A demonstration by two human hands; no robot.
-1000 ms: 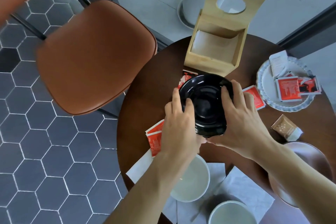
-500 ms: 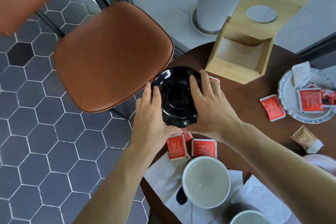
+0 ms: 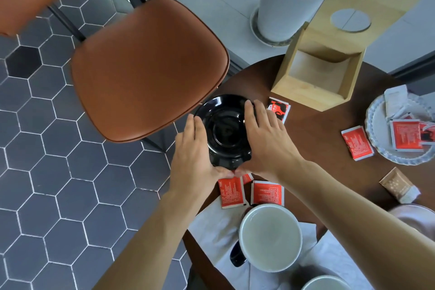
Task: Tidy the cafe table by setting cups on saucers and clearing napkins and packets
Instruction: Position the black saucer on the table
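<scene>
A black saucer [image 3: 223,129] is at the left edge of the round brown table [image 3: 313,148]. My left hand [image 3: 195,155] holds its left rim and my right hand [image 3: 266,141] its right rim, thumbs meeting at the near edge. Two red packets [image 3: 231,192] [image 3: 267,193] lie just below my hands, another red packet [image 3: 279,108] beyond my right hand, and one [image 3: 356,142] further right. A cup with a white inside and dark handle [image 3: 270,236] stands on white napkins [image 3: 211,226] near me. A second cup's rim [image 3: 326,285] shows at the bottom edge.
A wooden napkin box [image 3: 317,73] stands at the table's far side. A white scalloped plate [image 3: 376,125] with red and white packets is at the right, a brown packet [image 3: 399,186] below it. An orange chair [image 3: 150,68] stands left of the table over hexagon floor tiles.
Both hands have carried the black saucer from the middle of the table leftward to its left edge, next to the chair. The view has shifted so the near cup shows fully.
</scene>
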